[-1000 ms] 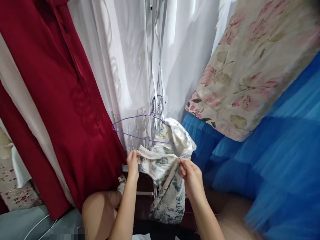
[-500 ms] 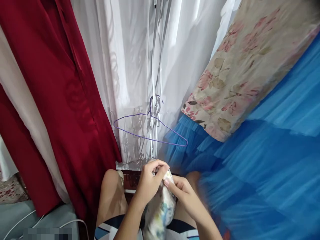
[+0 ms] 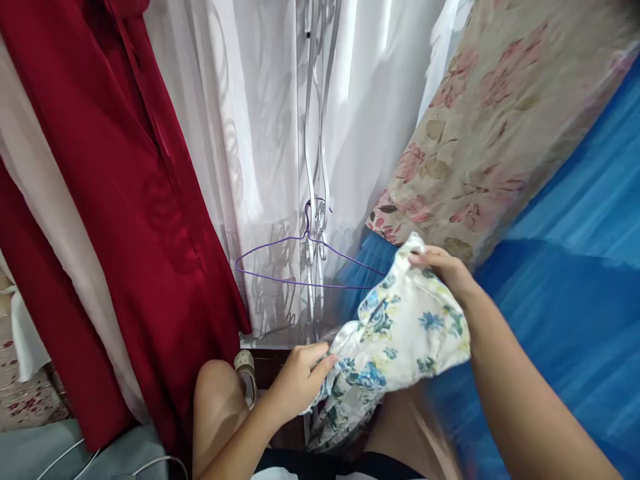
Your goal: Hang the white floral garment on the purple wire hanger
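A white cloth with a blue flower print is stretched between my two hands above my lap. My left hand grips its lower left edge, fingers closed on the fabric. My right hand pinches its upper right corner, raised higher and further right. A purple wire hanger hangs empty just behind the cloth, hooked on white metal loops in front of the white curtain. My bare knee shows at the lower left.
A dark red curtain hangs at the left. A pink-flowered pillow leans at the upper right above blue ruffled bedding. White cables lie on a grey surface at the bottom left. A small sandal sits by my knee.
My hands were bunched together on the cloth low down; now they have pulled apart, the right hand rising to the right, spreading the cloth open. The hanger stays empty.
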{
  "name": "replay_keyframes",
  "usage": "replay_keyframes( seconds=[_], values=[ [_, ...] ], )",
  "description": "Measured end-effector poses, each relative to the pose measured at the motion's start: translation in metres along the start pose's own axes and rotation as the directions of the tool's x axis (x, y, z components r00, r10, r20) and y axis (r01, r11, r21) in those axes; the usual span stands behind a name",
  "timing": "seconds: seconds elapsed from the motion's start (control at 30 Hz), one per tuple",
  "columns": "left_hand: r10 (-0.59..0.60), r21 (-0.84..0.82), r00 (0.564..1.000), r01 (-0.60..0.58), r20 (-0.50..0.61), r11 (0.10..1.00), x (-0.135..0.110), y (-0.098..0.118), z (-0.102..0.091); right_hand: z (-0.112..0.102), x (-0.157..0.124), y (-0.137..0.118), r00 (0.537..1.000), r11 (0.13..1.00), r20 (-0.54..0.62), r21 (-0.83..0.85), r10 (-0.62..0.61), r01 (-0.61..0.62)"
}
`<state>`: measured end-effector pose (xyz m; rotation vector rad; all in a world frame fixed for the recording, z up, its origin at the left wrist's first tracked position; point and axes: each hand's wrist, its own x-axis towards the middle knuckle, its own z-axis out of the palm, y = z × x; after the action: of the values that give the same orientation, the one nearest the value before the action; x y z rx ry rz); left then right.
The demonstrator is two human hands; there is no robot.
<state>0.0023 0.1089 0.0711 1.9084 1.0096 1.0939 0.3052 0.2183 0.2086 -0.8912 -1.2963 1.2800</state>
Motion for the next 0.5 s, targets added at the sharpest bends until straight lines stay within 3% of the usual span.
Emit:
replay_keyframes(
  seconds=[0.13, 0.23, 0.3, 0.37, 0.5],
  values=[
    [-0.008, -0.193, 0.994, -0.013, -0.11, 0.981, 0.02, -0.004, -0.011, 0.034, 0.07, 0.011, 0.987, 0.998, 0.15, -0.003, 0.064, -0.064],
    [-0.052, -0.426, 0.992, 0.0, -0.112, 0.905, 0.019, -0.006, -0.026, 0.059, 0.096, 0.024, 0.926, 0.987, 0.341, -0.049, 0.162, -0.155],
    [-0.089, -0.5, 0.992, 0.036, -0.084, 0.865, 0.012, -0.006, -0.042, 0.069, 0.099, 0.03, 0.873, 0.979, 0.444, -0.06, 0.203, -0.197],
    [-0.139, -0.525, 0.988, 0.088, -0.06, 0.847, 0.004, -0.007, -0.058, 0.076, 0.094, 0.035, 0.853, 0.977, 0.484, -0.024, 0.195, -0.21],
    [-0.218, -0.623, 0.976, 0.155, -0.026, 0.767, -0.008, -0.017, -0.08, 0.089, 0.077, 0.042, 0.877, 0.978, 0.461, 0.081, 0.135, -0.193]
  ],
)
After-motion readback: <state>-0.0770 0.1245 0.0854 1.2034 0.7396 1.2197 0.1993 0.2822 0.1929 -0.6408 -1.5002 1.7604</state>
